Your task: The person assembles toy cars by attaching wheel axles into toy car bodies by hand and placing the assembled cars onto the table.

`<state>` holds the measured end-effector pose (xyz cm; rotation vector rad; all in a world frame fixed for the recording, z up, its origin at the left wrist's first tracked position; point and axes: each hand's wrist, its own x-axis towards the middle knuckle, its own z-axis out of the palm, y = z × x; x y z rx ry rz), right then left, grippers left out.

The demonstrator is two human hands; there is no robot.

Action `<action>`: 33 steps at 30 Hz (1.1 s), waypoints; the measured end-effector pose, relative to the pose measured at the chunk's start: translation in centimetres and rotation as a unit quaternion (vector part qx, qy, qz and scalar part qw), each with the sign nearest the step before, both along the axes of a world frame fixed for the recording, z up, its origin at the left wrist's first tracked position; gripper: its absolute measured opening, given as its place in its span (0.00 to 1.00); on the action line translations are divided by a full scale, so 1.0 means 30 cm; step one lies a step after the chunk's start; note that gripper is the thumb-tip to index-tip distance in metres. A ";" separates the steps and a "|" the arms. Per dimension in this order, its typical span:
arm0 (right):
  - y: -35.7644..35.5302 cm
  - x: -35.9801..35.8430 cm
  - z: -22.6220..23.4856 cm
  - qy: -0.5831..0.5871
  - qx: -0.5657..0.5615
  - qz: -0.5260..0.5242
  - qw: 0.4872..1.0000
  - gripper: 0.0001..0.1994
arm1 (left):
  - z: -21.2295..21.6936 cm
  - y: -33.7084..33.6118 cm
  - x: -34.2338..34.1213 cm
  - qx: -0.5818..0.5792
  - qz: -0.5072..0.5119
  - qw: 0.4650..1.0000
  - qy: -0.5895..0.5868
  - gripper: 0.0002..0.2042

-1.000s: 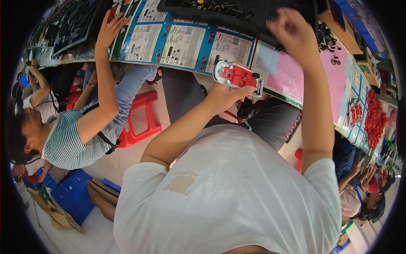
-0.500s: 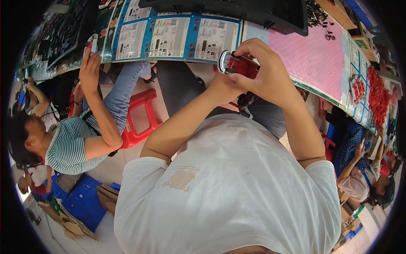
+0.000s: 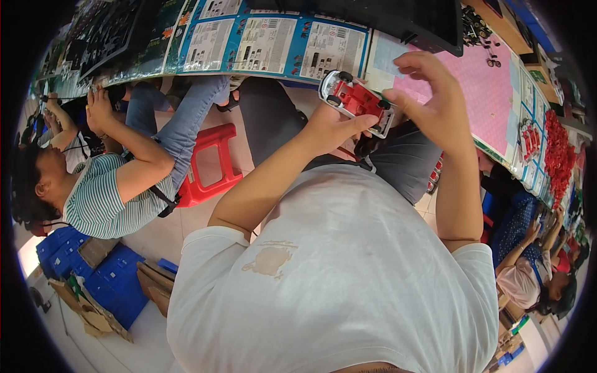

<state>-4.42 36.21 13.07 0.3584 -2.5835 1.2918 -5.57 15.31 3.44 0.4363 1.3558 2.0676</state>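
A toy car [image 3: 356, 98], with a red underside, black wheels and a white and silver body, lies belly up in my left hand [image 3: 328, 132]. That hand is closed around it from below, its thumb along the near side. Just right of the car is my right hand [image 3: 440, 105], fingers spread and curved, nothing in them. Its thumb tip is close to the car's right end; whether it touches I cannot tell. Most of the left fingers are hidden beneath the car.
Ahead is a table with printed card sheets [image 3: 267, 46], a pink mat [image 3: 488, 93] and a black tray [image 3: 429, 25]. Black wheel sets [image 3: 476, 28] and a heap of red parts [image 3: 559, 152] lie to the right. A person [image 3: 118, 174] sits at left beside a red stool [image 3: 211, 165].
My right hand has let go of the toy car and moved right, its fingers opening. More of the red underside shows. The person at left has brought their hands lower and together.
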 end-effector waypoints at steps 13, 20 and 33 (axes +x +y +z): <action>-0.154 0.040 -0.045 -0.073 -0.010 0.028 0.997 0.24 | 0.012 -0.003 0.032 -0.124 -0.045 0.991 -0.003 0.21; -0.127 0.047 -0.043 0.035 0.037 0.058 0.997 0.20 | -0.011 -0.026 0.013 -0.046 -0.006 0.999 -0.015 0.21; 0.329 0.015 -0.416 0.087 0.111 -0.361 0.922 0.10 | -0.071 -0.296 -0.221 -0.085 0.218 0.972 -0.017 0.16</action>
